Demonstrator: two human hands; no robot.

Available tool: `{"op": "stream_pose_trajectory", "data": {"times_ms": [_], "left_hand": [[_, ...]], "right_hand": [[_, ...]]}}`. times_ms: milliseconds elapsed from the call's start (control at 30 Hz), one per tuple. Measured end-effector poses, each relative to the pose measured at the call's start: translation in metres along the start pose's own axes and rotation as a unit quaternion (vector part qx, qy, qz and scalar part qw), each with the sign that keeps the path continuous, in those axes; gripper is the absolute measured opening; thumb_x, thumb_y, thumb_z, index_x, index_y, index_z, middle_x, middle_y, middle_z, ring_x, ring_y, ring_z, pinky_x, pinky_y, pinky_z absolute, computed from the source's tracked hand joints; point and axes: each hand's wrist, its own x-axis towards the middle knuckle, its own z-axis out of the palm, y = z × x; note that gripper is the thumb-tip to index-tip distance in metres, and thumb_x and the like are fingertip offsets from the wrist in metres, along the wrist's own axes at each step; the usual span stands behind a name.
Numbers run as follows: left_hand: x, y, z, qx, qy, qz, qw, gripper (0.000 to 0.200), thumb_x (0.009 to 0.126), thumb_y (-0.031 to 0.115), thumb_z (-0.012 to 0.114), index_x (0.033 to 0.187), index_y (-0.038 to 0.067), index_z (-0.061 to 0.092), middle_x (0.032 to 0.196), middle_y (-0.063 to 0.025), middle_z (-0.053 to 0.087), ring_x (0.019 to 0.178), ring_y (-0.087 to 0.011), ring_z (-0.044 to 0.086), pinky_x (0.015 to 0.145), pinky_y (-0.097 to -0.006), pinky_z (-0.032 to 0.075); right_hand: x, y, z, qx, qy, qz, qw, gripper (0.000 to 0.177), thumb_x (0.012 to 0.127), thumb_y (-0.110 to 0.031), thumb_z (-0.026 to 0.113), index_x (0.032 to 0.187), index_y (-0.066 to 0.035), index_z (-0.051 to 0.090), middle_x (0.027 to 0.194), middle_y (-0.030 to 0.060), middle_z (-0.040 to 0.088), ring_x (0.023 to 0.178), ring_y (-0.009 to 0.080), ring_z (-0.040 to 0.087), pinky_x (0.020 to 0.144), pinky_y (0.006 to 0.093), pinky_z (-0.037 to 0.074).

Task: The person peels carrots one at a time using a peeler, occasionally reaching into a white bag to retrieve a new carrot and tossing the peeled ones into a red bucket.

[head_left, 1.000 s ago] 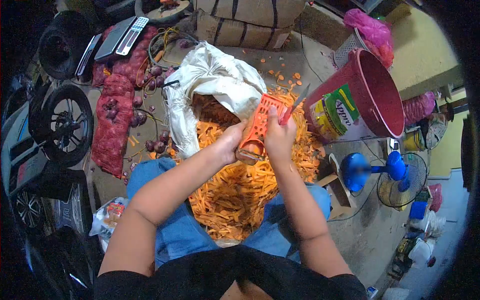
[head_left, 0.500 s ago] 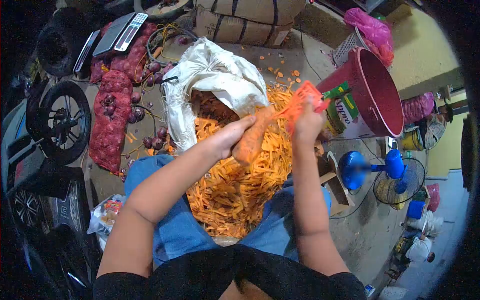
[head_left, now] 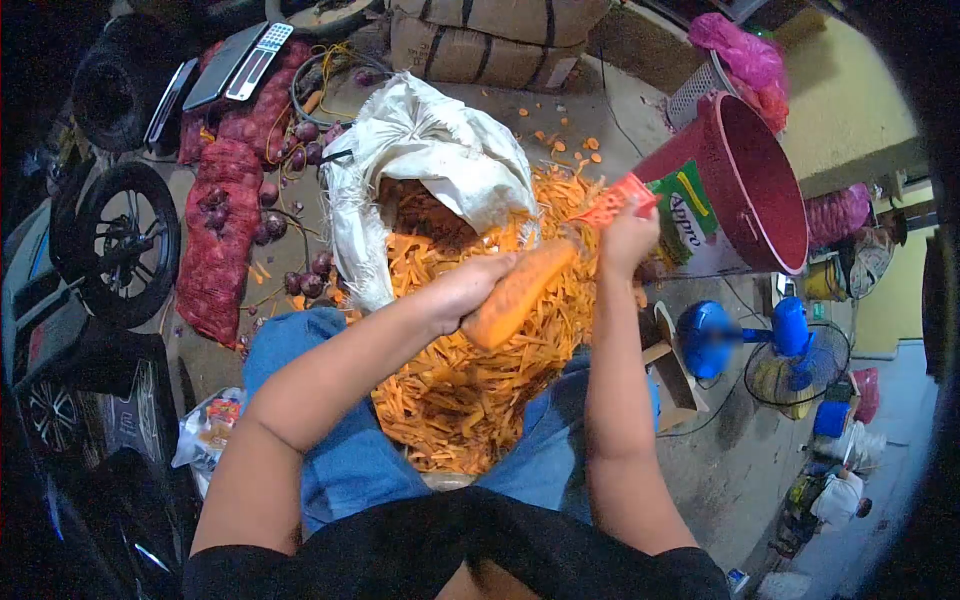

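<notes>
My left hand (head_left: 482, 288) is wrapped round a thick orange carrot (head_left: 515, 300), which points up and right over the pile. Smooth, bright orange shows on its near end, with darker patches along its upper side. In my right hand (head_left: 628, 243) is a red plastic peeler (head_left: 606, 204) with holes in it, close beyond the carrot's far tip. Beneath both hands, between my knees, lies a heap of orange peelings (head_left: 450, 400). A white woven sack (head_left: 450, 155) with its mouth folded open stands behind the heap, with darker orange contents inside.
A large red bucket (head_left: 762, 190) leans at the right, near a blue fan (head_left: 708, 340). On the left are red net bags of onions (head_left: 218, 250), a scale (head_left: 235, 70) and a motorcycle wheel (head_left: 130, 235). Carrot slices (head_left: 590, 150) lie on the floor. A person (head_left: 840, 500) is far right.
The peeler and my right hand have shifted slightly outward and up from the carrot. The carrot has rolled or tilted in my left hand, showing a brighter face.
</notes>
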Motion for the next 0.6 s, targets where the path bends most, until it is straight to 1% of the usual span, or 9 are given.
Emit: {"op": "stream_pose_trajectory", "data": {"times_ms": [67,133,167,200,233,333,400,533,600], "left_hand": [[-0.006,0.005,0.005,0.007,-0.041,-0.006,0.999,0.032,0.085,0.027,0.029,0.1,0.003,0.045,0.085,-0.0048,0.054,0.07,-0.0108,0.053,0.062,-0.0244,0.044],[-0.007,0.015,0.005,-0.042,-0.03,-0.039,0.998,0.033,0.085,0.028,0.029,0.1,0.004,0.045,0.085,-0.0048,0.054,0.07,-0.0119,0.053,0.063,-0.0244,0.044],[-0.005,0.017,0.001,-0.079,-0.005,-0.053,0.995,0.034,0.085,0.03,0.029,0.1,0.004,0.045,0.085,-0.0052,0.054,0.07,-0.0127,0.053,0.063,-0.0247,0.044],[-0.002,0.019,-0.003,-0.118,0.021,-0.067,0.991,0.034,0.085,0.031,0.03,0.099,0.004,0.045,0.085,-0.0055,0.054,0.07,-0.0134,0.054,0.063,-0.0249,0.044],[0.004,0.016,-0.012,-0.127,0.003,-0.052,0.991,0.036,0.084,0.032,0.031,0.106,0.006,0.044,0.098,-0.0073,0.052,0.084,-0.016,0.052,0.076,-0.0299,0.042],[0.005,0.019,-0.009,-0.146,0.021,-0.032,0.989,0.035,0.084,0.032,0.03,0.104,0.007,0.045,0.096,-0.0065,0.053,0.081,-0.0148,0.053,0.073,-0.0284,0.043],[0.01,0.013,-0.009,-0.149,0.031,-0.001,0.988,0.034,0.084,0.03,0.029,0.102,0.006,0.046,0.095,-0.0062,0.054,0.078,-0.0138,0.054,0.071,-0.0271,0.044],[0.003,0.018,-0.004,-0.05,0.017,0.034,0.998,0.033,0.085,0.026,0.029,0.105,0.005,0.044,0.096,-0.0067,0.053,0.081,-0.0122,0.053,0.072,-0.0257,0.042],[0.002,0.014,-0.006,0.057,-0.025,0.017,0.998,0.034,0.085,0.025,0.029,0.107,0.004,0.043,0.1,-0.007,0.051,0.086,-0.012,0.05,0.076,-0.025,0.04]], "right_hand": [[0.006,0.004,-0.005,-0.005,0.043,0.043,0.998,0.019,0.076,-0.014,0.049,0.07,0.004,0.048,0.062,0.0111,0.053,0.052,0.02,0.048,0.052,0.0331,0.037],[0.006,0.001,-0.006,0.041,0.019,0.145,0.988,0.018,0.078,-0.013,0.046,0.065,-0.001,0.047,0.056,-0.0004,0.045,0.045,0.0088,0.039,0.042,0.0256,0.032],[-0.007,-0.022,-0.008,0.127,-0.03,0.14,0.982,0.019,0.078,-0.013,0.046,0.062,-0.004,0.045,0.056,-0.0025,0.042,0.043,0.0063,0.035,0.039,0.0237,0.028],[-0.021,-0.042,-0.007,0.166,-0.073,0.124,0.975,0.018,0.078,-0.014,0.045,0.063,-0.004,0.045,0.057,-0.0027,0.042,0.044,0.0061,0.035,0.04,0.0234,0.029],[-0.035,-0.061,-0.006,0.205,-0.116,0.109,0.966,0.018,0.079,-0.015,0.045,0.064,-0.005,0.046,0.058,-0.0029,0.043,0.046,0.0059,0.035,0.041,0.023,0.029],[-0.072,-0.088,-0.007,0.148,-0.198,0.057,0.967,0.017,0.079,-0.016,0.046,0.067,-0.004,0.047,0.056,-0.0018,0.042,0.049,0.0066,0.037,0.045,0.0227,0.031],[-0.085,-0.084,-0.003,0.092,-0.226,-0.106,0.964,0.019,0.078,-0.018,0.046,0.075,0.001,0.049,0.058,0.008,0.05,0.053,0.0174,0.047,0.048,0.0299,0.036],[-0.068,-0.074,0.002,0.089,-0.202,-0.088,0.971,0.019,0.078,-0.017,0.046,0.075,0.002,0.049,0.058,0.0108,0.05,0.053,0.021,0.048,0.05,0.0322,0.037],[-0.036,-0.049,0.003,0.022,-0.093,-0.057,0.994,0.019,0.078,-0.017,0.046,0.076,0.001,0.049,0.058,0.0105,0.05,0.051,0.0216,0.047,0.05,0.0335,0.037]]}}
